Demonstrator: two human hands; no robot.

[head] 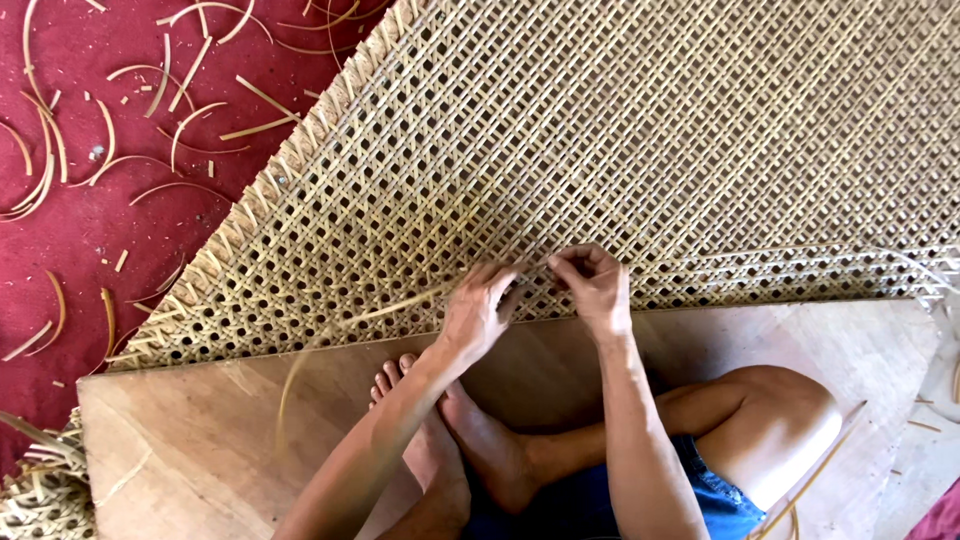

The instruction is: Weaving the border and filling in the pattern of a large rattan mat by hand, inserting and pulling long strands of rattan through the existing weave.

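Left hand (478,312): fingers pinched together on one thin cane strand (385,310), which trails leftward from the fingertips, then curves down over the board; the tail is motion-blurred.

Right hand (592,283): fingertips closed against the near edge of the woven cane sheet (620,130), just beside the left hand; whether it grips a strand or only presses the weave cannot be told.

Woven cane sheet: one, open octagonal mesh, pale straw colour, spread from the hands outward to the top and right of the view. Its near edge lies on the wooden board (200,430); the loose fringe of its left edge lies against the red carpet (90,230).

Handling note, as a judgement: the strand looks best kept flat and untwisted, drawn snug through each hole while the other hand steadies the weave at the crossing.

Wooden board: one, on which the person sits cross-legged, two bare feet (455,430) below the hands.

Cane offcuts (150,110): many, too scattered to count exactly, curled on the red carpet. One further thin stick (815,470) lies by the knee.
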